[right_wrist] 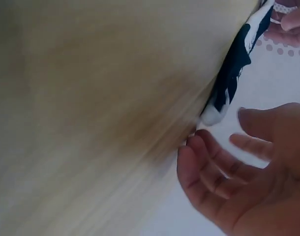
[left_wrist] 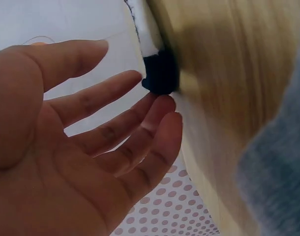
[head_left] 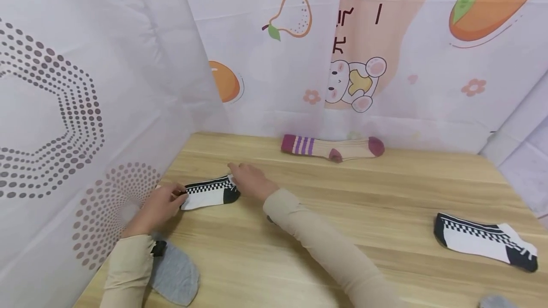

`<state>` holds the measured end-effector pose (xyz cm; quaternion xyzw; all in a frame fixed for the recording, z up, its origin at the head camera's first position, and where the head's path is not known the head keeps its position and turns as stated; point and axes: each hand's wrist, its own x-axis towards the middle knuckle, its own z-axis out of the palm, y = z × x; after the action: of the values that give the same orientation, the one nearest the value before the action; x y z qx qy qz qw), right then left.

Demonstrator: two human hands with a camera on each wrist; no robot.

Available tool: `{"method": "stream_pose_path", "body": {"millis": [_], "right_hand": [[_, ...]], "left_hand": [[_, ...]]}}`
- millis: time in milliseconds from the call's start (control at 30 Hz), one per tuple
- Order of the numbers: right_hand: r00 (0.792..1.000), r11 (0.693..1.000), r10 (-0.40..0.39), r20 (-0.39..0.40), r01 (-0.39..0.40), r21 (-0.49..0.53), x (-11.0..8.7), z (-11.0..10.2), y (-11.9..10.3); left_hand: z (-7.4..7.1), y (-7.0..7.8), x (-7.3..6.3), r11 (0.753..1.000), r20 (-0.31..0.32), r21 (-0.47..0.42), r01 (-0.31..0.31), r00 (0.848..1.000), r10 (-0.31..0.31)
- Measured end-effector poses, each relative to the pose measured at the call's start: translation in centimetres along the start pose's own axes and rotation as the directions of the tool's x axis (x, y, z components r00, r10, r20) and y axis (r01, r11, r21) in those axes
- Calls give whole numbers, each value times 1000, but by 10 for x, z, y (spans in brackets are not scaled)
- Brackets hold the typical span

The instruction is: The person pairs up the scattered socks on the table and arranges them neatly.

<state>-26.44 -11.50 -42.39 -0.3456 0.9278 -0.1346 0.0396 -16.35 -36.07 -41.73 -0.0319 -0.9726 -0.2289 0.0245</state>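
A white ankle sock point(head_left: 205, 198) with black ends and a black-and-white check band lies flat on the table's left part. My left hand point(head_left: 159, 206) is at its left end. In the left wrist view, the relaxed fingers come up against the dark end of the sock point(left_wrist: 161, 73), and the thumb stands apart from it. My right hand point(head_left: 252, 182) is by the sock's right end. As the right wrist view shows, its loosely bent fingers point(right_wrist: 189, 172) lie close to the sock's white tip point(right_wrist: 214, 115); whether they touch is unclear.
A similar checked sock point(head_left: 479, 240) lies at the right. A beige sock point(head_left: 355, 149) with purple stripes and maroon ends lies along the back edge. One grey sock point(head_left: 177, 274) is beside the left forearm; another grey piece point(head_left: 495, 301) shows bottom right. Printed curtains point(head_left: 257, 46) enclose the table.
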Motion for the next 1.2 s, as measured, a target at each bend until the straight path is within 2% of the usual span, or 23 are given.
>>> {"method": "stream_pose_path", "body": {"millis": [200, 400, 500, 700, 900, 1000, 1200], "right_hand": [[994, 995, 97, 53, -97, 14, 7, 3, -2], [987, 987, 121, 110, -131, 90, 6, 0, -6], [983, 987, 130, 131, -141, 81, 3, -1, -8], [982, 991, 105, 156, -117, 69, -5, -2, -8], [988, 995, 63, 139, -73, 73, -12, 5, -3], [993, 996, 35, 110, -43, 78, -15, 4, 0], [999, 996, -14, 46, 10, 88, -27, -5, 10]], "left_hand": [[2, -4, -1, 999, -12, 31, -21, 1000, 22], [1, -6, -7, 999, -1, 42, -24, 1000, 24], [3, -6, -7, 999, 27, 50, -12, 1000, 10], [4, -1, -9, 998, 74, 52, 26, 997, -29], [4, 2, -12, 998, 93, 65, 14, 995, -20], [4, 4, -13, 998, 71, 67, -21, 997, 16], [3, 8, -12, 993, -18, 68, -97, 995, 99]]}}
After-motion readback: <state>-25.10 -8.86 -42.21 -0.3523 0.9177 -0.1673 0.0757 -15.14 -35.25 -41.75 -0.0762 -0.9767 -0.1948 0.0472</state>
